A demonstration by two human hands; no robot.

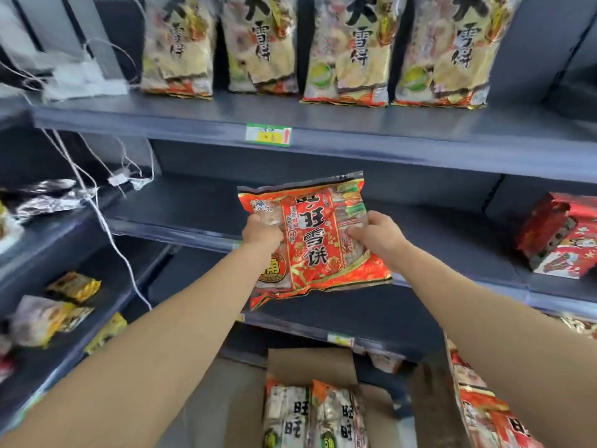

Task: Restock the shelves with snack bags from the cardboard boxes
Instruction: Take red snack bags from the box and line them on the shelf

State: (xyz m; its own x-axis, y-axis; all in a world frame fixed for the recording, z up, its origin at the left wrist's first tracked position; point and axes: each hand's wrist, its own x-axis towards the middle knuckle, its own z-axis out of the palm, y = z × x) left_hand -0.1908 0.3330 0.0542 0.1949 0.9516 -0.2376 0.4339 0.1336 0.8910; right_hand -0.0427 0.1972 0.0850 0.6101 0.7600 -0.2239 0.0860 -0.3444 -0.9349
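A red and orange snack bag [311,240] with large black characters is held up in front of the dark middle shelf [181,205]. My left hand [261,234] grips its left side and my right hand [376,232] pinches its right side. Both arms reach forward from the bottom of the head view. Below, an open cardboard box [310,363] on the floor holds more snack bags [315,412] standing upright. Further red bags [484,412] lie at the lower right, partly hidden behind my right arm.
The top shelf [193,119] carries several pale snack bags [347,50] standing in a row, with a price tag [268,134] on its edge. Red gift packs [562,237] sit at the right of the middle shelf. White cables [106,227] hang at the left, above yellow packets [72,287].
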